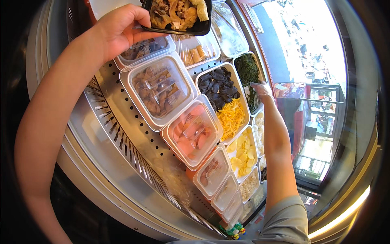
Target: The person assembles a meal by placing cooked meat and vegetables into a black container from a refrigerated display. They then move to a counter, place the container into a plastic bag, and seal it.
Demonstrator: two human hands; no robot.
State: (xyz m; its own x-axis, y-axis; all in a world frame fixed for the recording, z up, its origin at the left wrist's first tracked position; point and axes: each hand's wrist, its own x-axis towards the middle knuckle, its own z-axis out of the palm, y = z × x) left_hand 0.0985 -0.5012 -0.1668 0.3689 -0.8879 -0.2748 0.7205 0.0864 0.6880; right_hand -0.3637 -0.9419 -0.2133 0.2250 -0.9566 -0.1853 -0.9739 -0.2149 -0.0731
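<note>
Your left hand [118, 28] clamps its fingers on the black food tray [178, 16]; your gloved right hand [262, 90], fingers together, reaches into the dark-greens tub [248, 75] at the display case's far edge.

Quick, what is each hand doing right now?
Left hand: closed, gripping the black plastic tray of cooked food.
Right hand: gloved, over the open tub of dark green seaweed; grip cannot be told.

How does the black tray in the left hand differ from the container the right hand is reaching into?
The black tray is dark, lifted clear in the left hand and holds brownish mixed food. The container of dark greens is white-walled, sits in the chilled display row and holds only leafy greens, where the right hand, in a clear glove, touches them. The tray looks shallow; the container's depth is unclear. Both are open-topped with no lid.
</note>
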